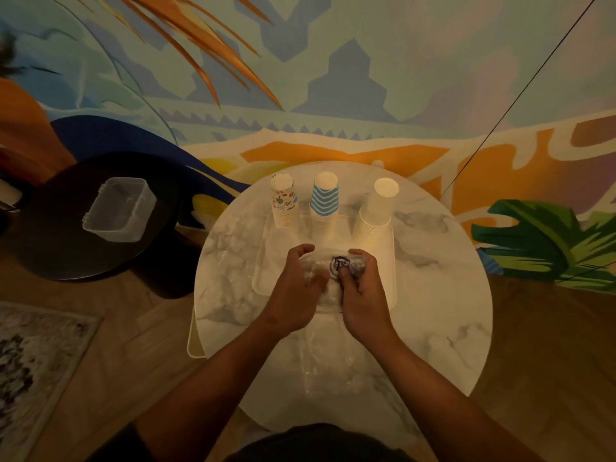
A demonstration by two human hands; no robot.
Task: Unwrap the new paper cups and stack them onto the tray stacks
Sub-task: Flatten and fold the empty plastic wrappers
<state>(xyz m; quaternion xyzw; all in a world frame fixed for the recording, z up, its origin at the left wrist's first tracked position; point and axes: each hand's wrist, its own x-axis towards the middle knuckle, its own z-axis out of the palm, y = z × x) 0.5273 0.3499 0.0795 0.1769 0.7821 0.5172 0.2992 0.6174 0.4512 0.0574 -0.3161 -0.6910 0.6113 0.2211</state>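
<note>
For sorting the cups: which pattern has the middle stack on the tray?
Blue and white zigzag stripes on the middle stack, seen best in the head view.

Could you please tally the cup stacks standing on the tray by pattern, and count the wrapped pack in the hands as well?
Colourful-print cup stack: 1
Blue-and-white zigzag cup stack: 1
Plain white cup stack: 1
Plastic-wrapped pack, gripped by the left hand and right hand: 1
Total: 4
</note>
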